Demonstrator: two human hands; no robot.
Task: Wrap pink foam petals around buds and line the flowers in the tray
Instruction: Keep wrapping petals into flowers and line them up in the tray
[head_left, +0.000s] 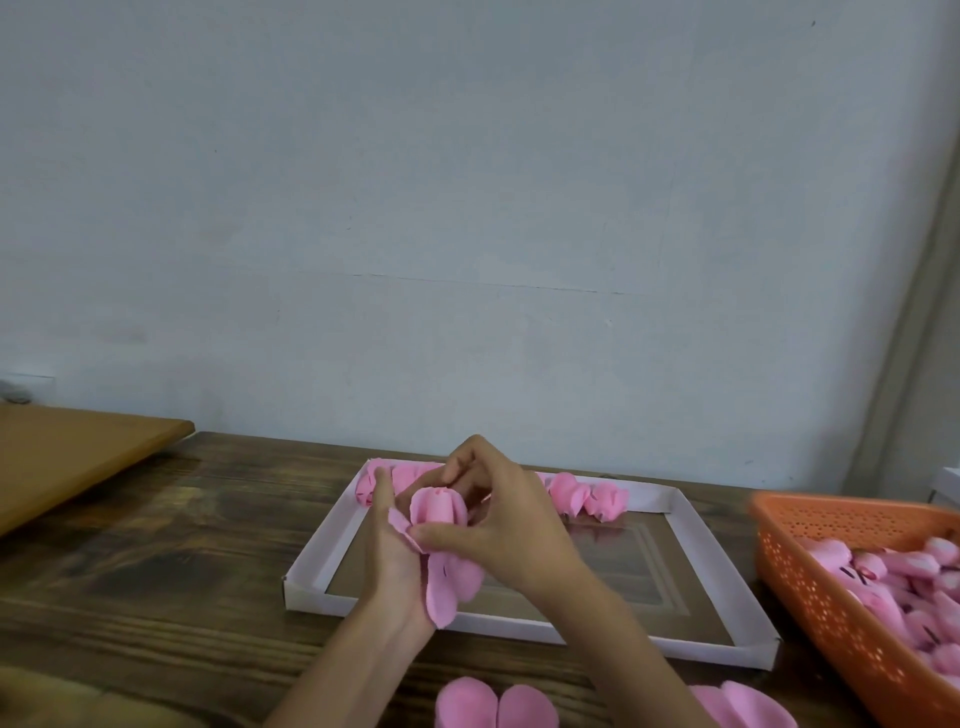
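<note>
A pale wall (467, 182) fills the upper view, above a dark wooden counter (156, 545). A tan board (78, 452) lies at the counter's far left. In the middle sits a shallow white tray (324, 525), with a row of finished pink flowers (587, 496) along its far edge. Just right of it stands an orange basket (810, 597) heaped with pink buds (909, 587). Both hands meet above the tray's left part, holding one flower (436, 506) in the air between them. The left hand (395, 561) cradles it from below and the left, thumb upright beside the bud; its other fingers are hidden behind the foam. The right hand (509, 525) curls over from the right, its fingers closed on the flower — thumb and fingertip pinch a petal edge at its left side. Unwrapped petals (452, 587) hang down across the left palm. Loose petals (493, 701) lie on the counter's near edge.
</note>
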